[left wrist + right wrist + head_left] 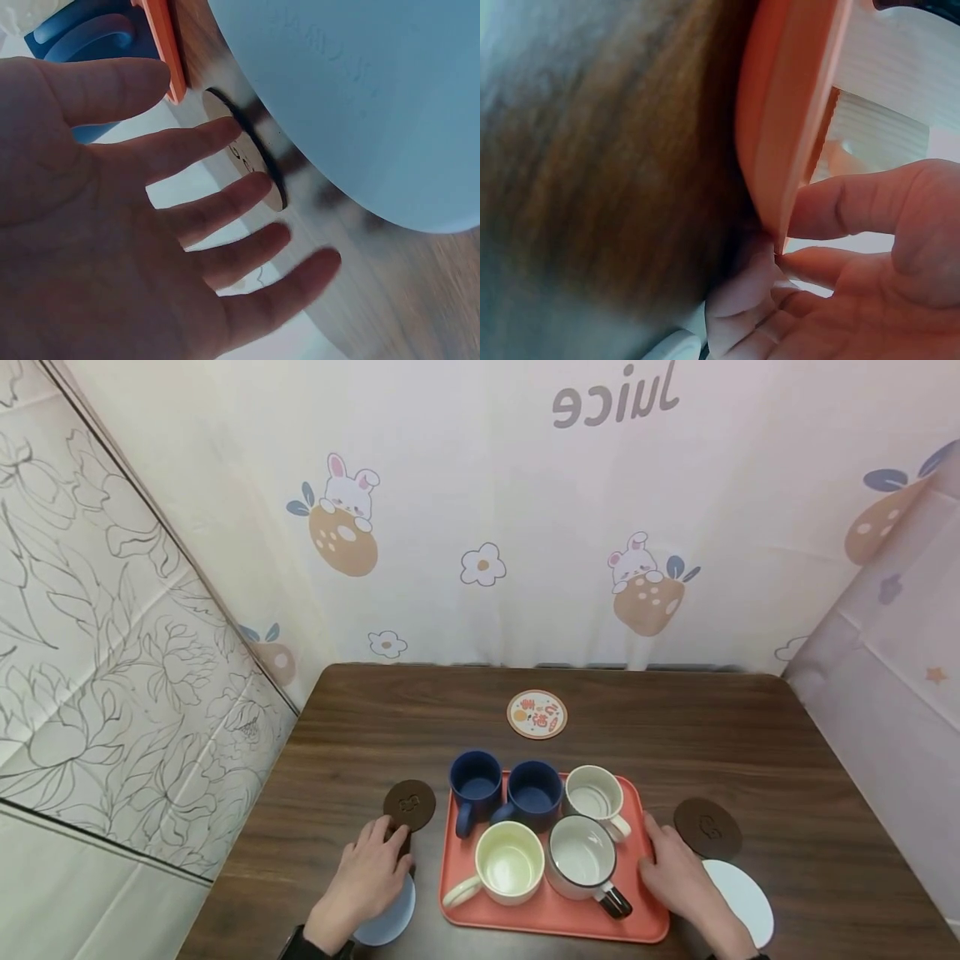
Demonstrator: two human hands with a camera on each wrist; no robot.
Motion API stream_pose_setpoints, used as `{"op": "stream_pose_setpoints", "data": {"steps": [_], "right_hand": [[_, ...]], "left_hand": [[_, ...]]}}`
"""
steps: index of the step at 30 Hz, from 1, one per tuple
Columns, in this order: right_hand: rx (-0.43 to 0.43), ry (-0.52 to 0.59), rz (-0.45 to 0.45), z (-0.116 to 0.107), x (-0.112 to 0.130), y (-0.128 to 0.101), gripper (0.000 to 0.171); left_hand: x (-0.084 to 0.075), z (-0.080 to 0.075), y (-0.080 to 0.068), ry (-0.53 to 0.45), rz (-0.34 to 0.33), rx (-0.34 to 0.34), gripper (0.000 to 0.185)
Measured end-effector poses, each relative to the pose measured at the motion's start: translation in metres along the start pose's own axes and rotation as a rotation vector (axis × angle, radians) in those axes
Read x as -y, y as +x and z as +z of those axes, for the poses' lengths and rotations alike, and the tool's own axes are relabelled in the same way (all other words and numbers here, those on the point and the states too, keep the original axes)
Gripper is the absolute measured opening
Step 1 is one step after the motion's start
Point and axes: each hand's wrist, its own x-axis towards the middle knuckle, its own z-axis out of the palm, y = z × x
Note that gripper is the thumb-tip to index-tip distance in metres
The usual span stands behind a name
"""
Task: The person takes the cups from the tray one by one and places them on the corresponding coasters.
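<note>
A coral-red tray [540,920] carries several mugs: two navy mugs [534,795], a cream mug [594,793], a pale yellow mug [510,862] and a white mug with a black-tipped handle [582,853]. My right hand [678,877] pinches the tray's right edge; in the right wrist view the tray rim [787,112] sits between thumb and fingers. Left of the tray, my left hand [367,872] spreads its fingers beside a brown round coaster [409,805] and above a light blue coaster [390,917]. Its palm looks bare in the left wrist view.
On the right of the wooden table [360,718] lie another brown coaster [707,828] and a white coaster [744,897]. A printed round coaster [537,714] lies behind the tray. Patterned curtains [480,485] hang along the table's back and sides.
</note>
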Motion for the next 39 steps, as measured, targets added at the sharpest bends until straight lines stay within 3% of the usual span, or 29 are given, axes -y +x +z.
{"op": "stream_pose_setpoints", "data": {"steps": [13, 22, 32, 39], "right_hand": [[-0.010, -0.017, 0.017, 0.001, 0.003, -0.002, 0.070], [0.000, -0.003, 0.028, 0.004, 0.002, -0.004, 0.070], [-0.030, -0.031, 0.019, 0.003, 0.002, -0.003, 0.070], [-0.013, -0.015, 0.042, 0.004, 0.002, -0.004, 0.070]], "left_hand": [[-0.004, -0.004, 0.020, -0.085, 0.023, 0.040, 0.043], [-0.007, 0.001, 0.037, -0.069, 0.051, 0.032, 0.047], [-0.006, -0.002, 0.072, -0.029, 0.140, 0.089, 0.052], [-0.006, -0.006, 0.095, 0.040, 0.163, 0.105, 0.051]]}}
